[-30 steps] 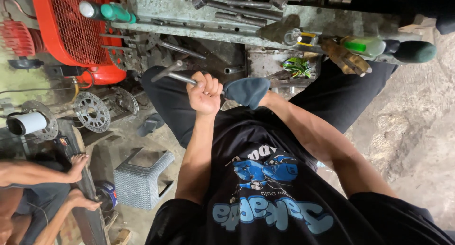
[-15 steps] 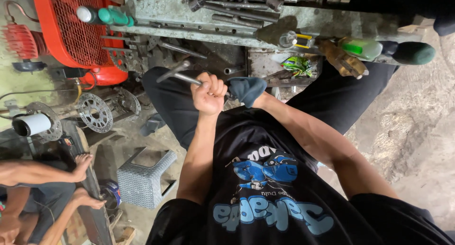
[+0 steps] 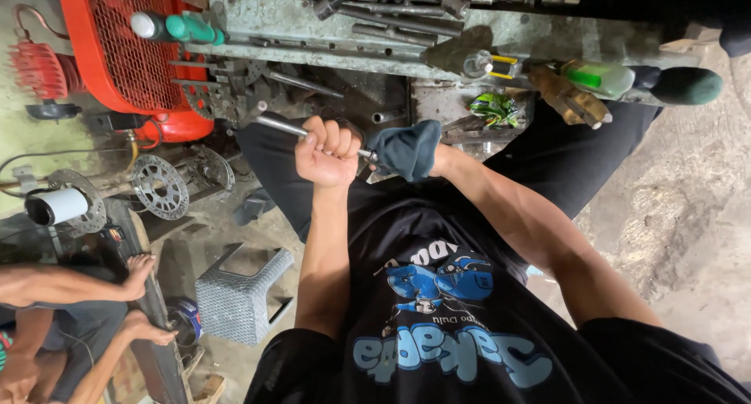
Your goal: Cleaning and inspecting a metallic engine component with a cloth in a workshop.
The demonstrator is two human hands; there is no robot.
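My left hand point(image 3: 327, 150) is closed in a fist around a shiny metal rod point(image 3: 282, 125). The rod runs crosswise in front of my chest: one end sticks out past my knuckles toward the red machine point(image 3: 109, 52), and the other end passes out of my fist straight into a dark blue cloth point(image 3: 407, 148). My right hand is wrapped up in that cloth, so I cannot tell how its fingers sit, only that the bundle is bunched over the rod's far end, just beside my left fist. Both forearms meet above my black shirt point(image 3: 438, 318) with its blue print.

Past my hands lies a grey metal bench point(image 3: 328, 25) piled with steel bars, and a green bottle point(image 3: 598, 77) rests on its edge. Below the red machine, a toothed metal disc point(image 3: 160, 186) lies on the floor, near a small grey stool point(image 3: 238, 294). Another person's bare feet point(image 3: 141, 298) show at the lower corner.
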